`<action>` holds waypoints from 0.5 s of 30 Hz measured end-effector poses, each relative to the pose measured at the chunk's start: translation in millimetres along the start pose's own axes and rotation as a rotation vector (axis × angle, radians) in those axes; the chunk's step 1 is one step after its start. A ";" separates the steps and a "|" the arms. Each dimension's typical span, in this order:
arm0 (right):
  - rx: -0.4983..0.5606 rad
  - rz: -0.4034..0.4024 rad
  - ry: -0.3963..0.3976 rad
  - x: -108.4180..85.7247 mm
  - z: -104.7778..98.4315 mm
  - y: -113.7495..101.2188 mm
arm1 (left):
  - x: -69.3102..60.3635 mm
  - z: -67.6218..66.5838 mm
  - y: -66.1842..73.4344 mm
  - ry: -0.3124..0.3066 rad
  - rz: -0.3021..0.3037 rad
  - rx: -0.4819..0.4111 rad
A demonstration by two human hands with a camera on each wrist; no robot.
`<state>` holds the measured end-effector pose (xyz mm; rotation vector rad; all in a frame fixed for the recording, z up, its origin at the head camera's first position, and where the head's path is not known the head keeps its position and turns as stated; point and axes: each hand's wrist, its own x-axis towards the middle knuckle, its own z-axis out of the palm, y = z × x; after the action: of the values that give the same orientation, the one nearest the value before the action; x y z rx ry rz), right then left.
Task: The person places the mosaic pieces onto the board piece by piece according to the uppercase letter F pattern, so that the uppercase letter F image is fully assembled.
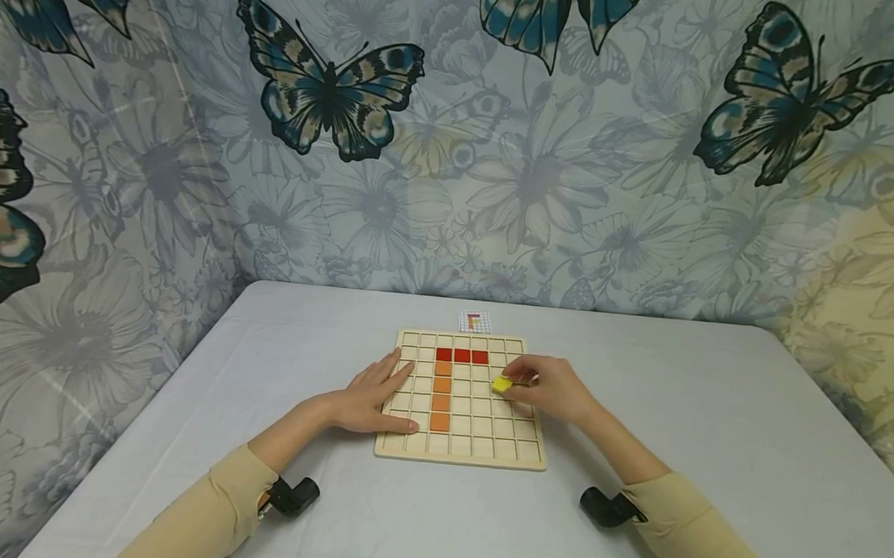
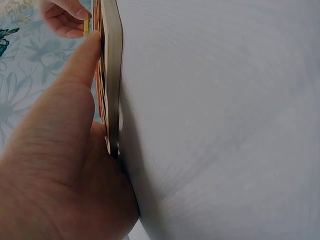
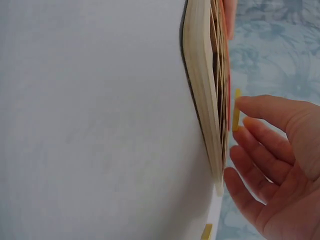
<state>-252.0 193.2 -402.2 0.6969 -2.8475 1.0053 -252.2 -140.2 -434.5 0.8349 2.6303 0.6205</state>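
A light wooden grid board [image 1: 480,449] lies on the table. Three red square tiles [image 1: 462,356] form a row near its top, and several orange square tiles [image 1: 441,403] run down in a column beneath the leftmost red one. My right hand [image 1: 550,387] pinches a yellow square tile [image 1: 501,384] between thumb and fingers, over the board's right part. In the right wrist view that yellow tile [image 3: 236,111] is seen edge-on, slightly apart from the board. My left hand [image 1: 369,396] rests on the board's left edge with fingers spread, its thumb lying over the lower left squares.
Behind the board lies a small printed card [image 1: 474,322] with a coloured grid pattern. Another yellow piece [image 3: 206,231] shows at the bottom of the right wrist view. A white cloth covers the table [image 1: 325,332], and butterfly-patterned fabric [image 1: 541,191] hangs behind it.
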 end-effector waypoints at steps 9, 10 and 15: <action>0.028 -0.058 -0.035 8.9 12.6 -15.1 | -3.6 -4.5 5.2 -0.003 0.015 -0.017; 0.028 -0.075 -0.038 9.9 13.9 -16.4 | -4.2 -5.2 6.2 -0.002 0.017 -0.021; 0.031 -0.091 -0.068 14.6 19.1 -23.6 | -7.0 -8.3 10.8 -0.002 0.029 -0.021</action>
<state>-253.0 159.6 -400.7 0.8709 -2.8336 1.0341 -245.1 -139.0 -421.0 0.8685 2.6100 0.6538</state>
